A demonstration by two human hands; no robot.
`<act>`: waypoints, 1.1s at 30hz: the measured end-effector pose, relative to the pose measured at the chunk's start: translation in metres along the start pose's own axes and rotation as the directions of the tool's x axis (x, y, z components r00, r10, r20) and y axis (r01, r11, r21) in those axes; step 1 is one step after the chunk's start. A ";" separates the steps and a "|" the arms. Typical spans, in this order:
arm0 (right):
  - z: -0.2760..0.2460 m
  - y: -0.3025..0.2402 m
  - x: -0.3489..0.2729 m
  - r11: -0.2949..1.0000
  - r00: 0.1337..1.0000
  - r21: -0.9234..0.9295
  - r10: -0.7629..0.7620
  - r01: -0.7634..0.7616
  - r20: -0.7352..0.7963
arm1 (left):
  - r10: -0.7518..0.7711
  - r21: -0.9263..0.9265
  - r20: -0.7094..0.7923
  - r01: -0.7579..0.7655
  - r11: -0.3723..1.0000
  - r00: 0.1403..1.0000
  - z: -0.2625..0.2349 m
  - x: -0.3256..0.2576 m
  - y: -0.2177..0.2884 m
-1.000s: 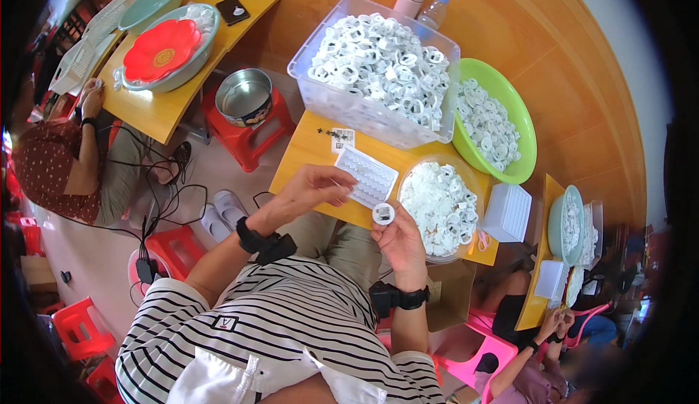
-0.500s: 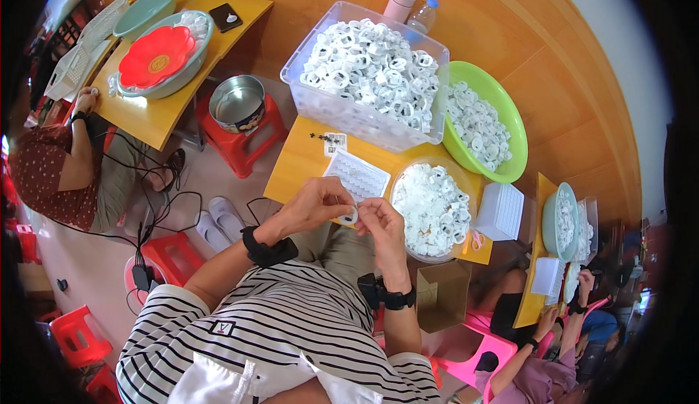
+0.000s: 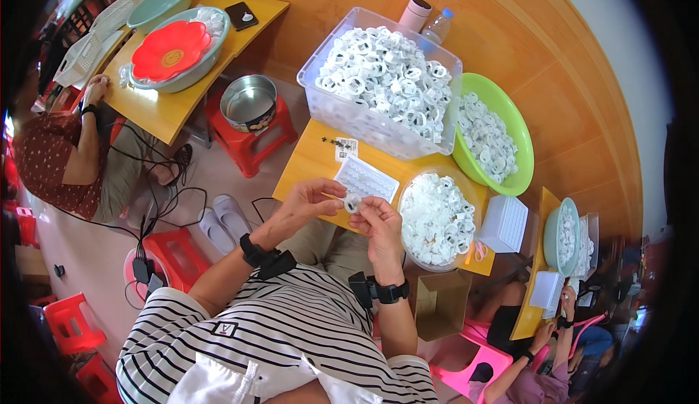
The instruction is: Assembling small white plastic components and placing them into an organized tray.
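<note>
Just in front of my body, a small white plastic ring (image 3: 352, 202) is held up between my two hands. My right hand (image 3: 381, 226) pinches its lower right side between thumb and fingers. From the other side, my left hand (image 3: 314, 199) has bent thumb and fingers at the ring's left edge; the exact contact is too small to make out. Behind the ring, a white tray with rows of small compartments (image 3: 375, 180) lies on the yellow table (image 3: 302, 164). Right of it, a round clear tub (image 3: 408, 247) holds a heap of white plastic parts.
A large clear bin (image 3: 328, 109) and a green basin (image 3: 526, 149) hold more white parts. Stacked white trays (image 3: 502, 223), pink scissors (image 3: 480, 250) and a cardboard box (image 3: 440, 303) are at right. A steel pot (image 3: 248, 103) sits on a red stool. Co-workers sit at both sides.
The ring now faces up more openly between my fingertips, and my left fingertips have spread a little. The whole view has shifted slightly, so the tables appear further right and lower.
</note>
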State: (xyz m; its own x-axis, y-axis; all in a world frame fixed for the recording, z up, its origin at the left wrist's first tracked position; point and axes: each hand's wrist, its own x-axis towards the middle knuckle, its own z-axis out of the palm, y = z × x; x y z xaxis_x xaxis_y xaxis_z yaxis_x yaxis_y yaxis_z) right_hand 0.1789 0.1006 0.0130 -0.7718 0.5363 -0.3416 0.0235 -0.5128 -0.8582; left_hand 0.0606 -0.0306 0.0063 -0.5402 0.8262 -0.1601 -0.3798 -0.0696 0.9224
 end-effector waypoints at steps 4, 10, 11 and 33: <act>0.013 0.004 0.002 0.999 0.999 0.040 0.015 -0.017 0.039 | -0.019 -0.104 0.046 0.024 0.994 0.999 0.003 -0.001 0.000; 0.016 0.006 0.009 0.996 0.997 -0.064 0.064 -0.062 0.042 | -0.068 -0.218 -0.008 0.065 0.974 0.998 -0.008 0.006 -0.003; 0.009 0.011 0.018 0.926 0.989 -0.354 -0.149 0.132 -0.023 | -0.068 -0.219 -0.006 0.065 0.974 0.998 -0.011 0.008 -0.003; 0.020 0.004 0.057 0.416 0.823 -0.790 -0.536 0.450 0.186 | -0.077 -0.478 0.038 0.086 0.874 0.996 -0.043 0.038 -0.032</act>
State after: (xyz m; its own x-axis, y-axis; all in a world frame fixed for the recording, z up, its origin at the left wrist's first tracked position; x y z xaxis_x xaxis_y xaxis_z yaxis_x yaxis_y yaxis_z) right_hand 0.1220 0.1159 -0.0024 -0.7662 0.5919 0.2503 0.1651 0.5577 -0.8135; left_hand 0.0195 -0.0208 -0.0440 -0.4806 0.8496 -0.2172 -0.7372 -0.2573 0.6248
